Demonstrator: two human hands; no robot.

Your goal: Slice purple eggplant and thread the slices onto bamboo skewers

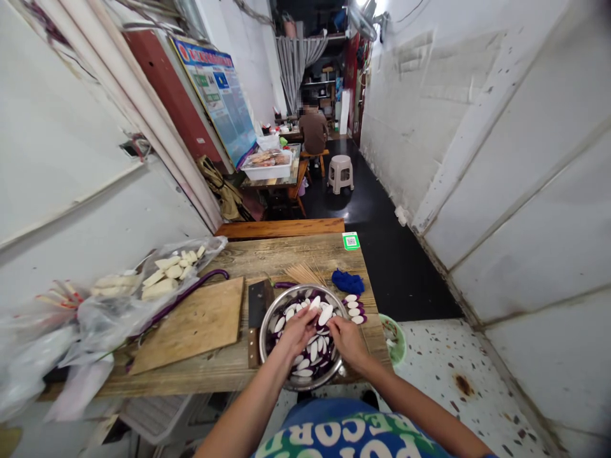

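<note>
1. One steel bowl (267,331) at the near edge of the wooden tabletop (286,254), full of eggplant slices (312,350): too many to count, oval, white flesh with purple skin rims.
2. Left hand (296,331) is inside the bowl, fingers curled onto the slices; whether its grip is clamped on one cannot be told.
3. Right hand (348,340) is over the bowl's right side, fingers bent down onto the slices; its grip also cannot be told.
4. About five more slices (354,310) lie on the tabletop just right of the bowl.
5. One cleaver (258,312) lies just left of the bowl, next to one cutting board (195,324).
6. One bundle of skewers (305,275) and one blue cloth (347,281) lie behind the bowl.
7. One clear bag (143,286) of pale cut pieces at left.
8. One green bowl (398,340) sits low, right of the tabletop.
9. One person (314,130) sits far back, with one stool (340,173) nearby.
</note>
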